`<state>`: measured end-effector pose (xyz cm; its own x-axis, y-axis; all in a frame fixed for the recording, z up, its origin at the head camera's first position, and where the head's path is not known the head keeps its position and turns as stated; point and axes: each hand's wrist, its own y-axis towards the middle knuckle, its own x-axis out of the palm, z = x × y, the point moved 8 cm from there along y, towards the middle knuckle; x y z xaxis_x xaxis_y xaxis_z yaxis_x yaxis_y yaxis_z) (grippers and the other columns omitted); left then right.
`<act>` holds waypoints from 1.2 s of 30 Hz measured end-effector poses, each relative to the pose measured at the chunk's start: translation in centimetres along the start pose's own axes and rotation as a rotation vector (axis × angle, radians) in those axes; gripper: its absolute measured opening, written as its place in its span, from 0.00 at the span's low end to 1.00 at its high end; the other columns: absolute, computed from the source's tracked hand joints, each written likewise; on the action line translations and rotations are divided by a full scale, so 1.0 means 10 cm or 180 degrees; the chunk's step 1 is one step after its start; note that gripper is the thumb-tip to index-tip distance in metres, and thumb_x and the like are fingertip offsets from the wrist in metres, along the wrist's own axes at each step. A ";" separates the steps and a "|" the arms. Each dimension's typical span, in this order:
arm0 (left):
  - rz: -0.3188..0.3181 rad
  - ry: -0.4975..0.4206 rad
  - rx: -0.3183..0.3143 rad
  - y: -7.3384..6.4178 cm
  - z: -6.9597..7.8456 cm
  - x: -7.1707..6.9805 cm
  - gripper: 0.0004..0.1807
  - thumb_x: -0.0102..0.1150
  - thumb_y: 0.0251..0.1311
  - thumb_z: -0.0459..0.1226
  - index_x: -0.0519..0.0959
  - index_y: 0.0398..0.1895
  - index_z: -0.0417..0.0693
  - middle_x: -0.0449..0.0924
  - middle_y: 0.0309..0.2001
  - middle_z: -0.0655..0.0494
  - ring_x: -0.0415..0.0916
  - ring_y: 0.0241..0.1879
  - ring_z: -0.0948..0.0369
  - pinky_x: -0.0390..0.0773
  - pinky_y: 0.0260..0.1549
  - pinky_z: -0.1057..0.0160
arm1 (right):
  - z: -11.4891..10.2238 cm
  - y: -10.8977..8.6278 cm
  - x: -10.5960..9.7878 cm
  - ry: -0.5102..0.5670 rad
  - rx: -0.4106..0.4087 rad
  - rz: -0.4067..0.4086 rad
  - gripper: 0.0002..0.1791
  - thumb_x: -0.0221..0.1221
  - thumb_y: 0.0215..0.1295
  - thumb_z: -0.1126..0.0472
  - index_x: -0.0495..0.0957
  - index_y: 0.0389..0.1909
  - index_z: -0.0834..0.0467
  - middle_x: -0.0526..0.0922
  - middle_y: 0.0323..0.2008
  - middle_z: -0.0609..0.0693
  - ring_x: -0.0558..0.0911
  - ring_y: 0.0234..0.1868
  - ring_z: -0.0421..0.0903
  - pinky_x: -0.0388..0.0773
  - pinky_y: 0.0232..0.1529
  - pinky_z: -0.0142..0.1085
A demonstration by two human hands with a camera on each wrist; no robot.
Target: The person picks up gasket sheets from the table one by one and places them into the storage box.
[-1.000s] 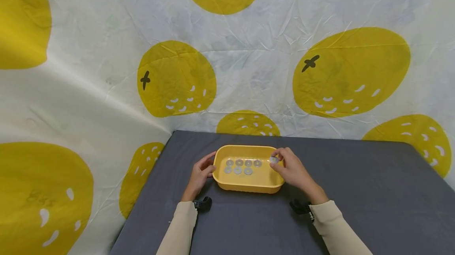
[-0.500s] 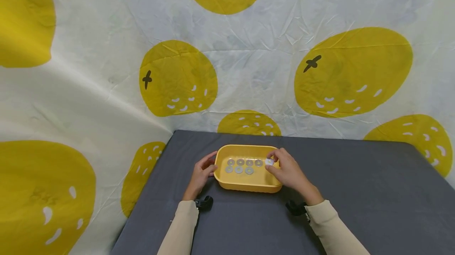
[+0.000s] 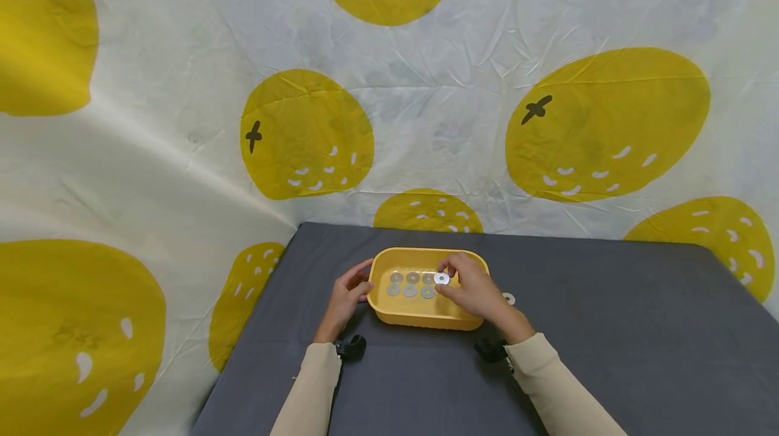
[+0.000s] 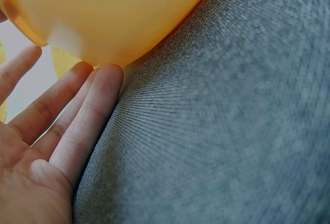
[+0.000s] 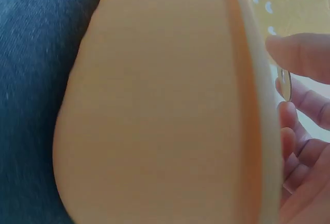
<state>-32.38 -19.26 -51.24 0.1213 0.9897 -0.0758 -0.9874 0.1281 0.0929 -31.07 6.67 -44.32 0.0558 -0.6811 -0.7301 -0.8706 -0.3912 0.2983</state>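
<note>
A yellow plastic tray [image 3: 426, 320] rests on the dark cloth, with flat metal washers lying in two short rows on its floor. My left hand [image 3: 343, 301] holds the tray's left end, thumb at the rim; in the left wrist view its fingers [image 4: 105, 87] lie along the outer wall. Over the tray, my right hand [image 3: 477, 293] pinches one shiny washer [image 3: 438, 280] between thumb and fingertips, just right of the lying washers [image 3: 410, 291]. The right wrist view shows that washer [image 5: 285, 90] edge-on beyond the tray's rim [image 5: 265, 110].
One more washer [image 3: 510, 299] lies on the cloth to the right of the tray, partly hidden by my right wrist. The dark tablecloth [image 3: 639, 328] spreads around the tray. A white curtain with yellow fruit prints [image 3: 426, 132] hangs behind the table.
My right hand has moved left over the tray with the pinched washer, from the right end toward the rows. A washer on the cloth has come into sight. The left hand stays put.
</note>
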 end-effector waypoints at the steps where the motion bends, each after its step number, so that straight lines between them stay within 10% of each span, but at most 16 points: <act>1: -0.0006 -0.0004 -0.0003 0.00 0.00 0.00 0.29 0.58 0.69 0.30 0.71 0.73 0.48 0.78 0.59 0.32 0.77 0.57 0.34 0.86 0.47 0.49 | -0.01 0.01 0.03 0.0005 -0.0007 -0.0023 0.13 0.70 0.62 0.62 0.79 0.45 0.57 0.74 0.35 0.54 0.66 0.31 0.43 0.65 0.35 0.35; 23: -0.0052 0.0013 0.0102 0.00 0.02 0.02 0.30 0.58 0.68 0.30 0.70 0.74 0.45 0.78 0.58 0.29 0.78 0.55 0.35 0.86 0.41 0.64 | -0.16 0.22 0.53 0.0653 -0.0104 -0.0443 0.14 0.72 0.59 0.65 0.81 0.45 0.59 0.76 0.35 0.54 0.70 0.32 0.44 0.69 0.35 0.34; 36: 0.0183 0.0007 0.0132 0.13 -0.29 -0.06 0.28 0.60 0.67 0.31 0.75 0.71 0.55 0.80 0.56 0.35 0.82 0.52 0.45 0.86 0.39 0.65 | -0.20 0.39 0.82 0.0786 -0.0026 -0.0774 0.14 0.73 0.58 0.65 0.82 0.44 0.58 0.77 0.34 0.53 0.70 0.30 0.44 0.68 0.34 0.32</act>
<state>-34.02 -19.86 -53.96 0.0641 0.9954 -0.0712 -0.9877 0.0735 0.1381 -33.01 -1.66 -47.93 0.3787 -0.6961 -0.6099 -0.8134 -0.5648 0.1395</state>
